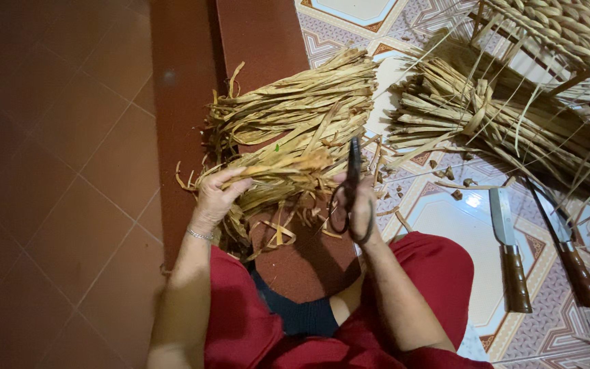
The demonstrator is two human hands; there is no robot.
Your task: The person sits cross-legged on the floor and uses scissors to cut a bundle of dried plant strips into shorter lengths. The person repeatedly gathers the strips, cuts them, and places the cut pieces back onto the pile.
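My left hand (217,195) grips a small bunch of dried tan straw strips (278,167), holding it level over the floor. My right hand (361,205) holds black scissors (351,184), blades pointing away from me, right beside the cut end of that bunch. Under and behind the held strips lies a larger loose pile of the same dried strips (302,102). Short offcuts (281,236) lie on the red-brown floor below my hands. My red-clothed knees fill the bottom of the view.
A tied bundle of dried strips (459,113) lies at the right on the patterned tile floor (445,225). Two wooden-handled knives (510,253) (568,249) rest beside my right knee. A woven basket piece (575,27) sits at top right. Dark red tiles (56,171) spread left.
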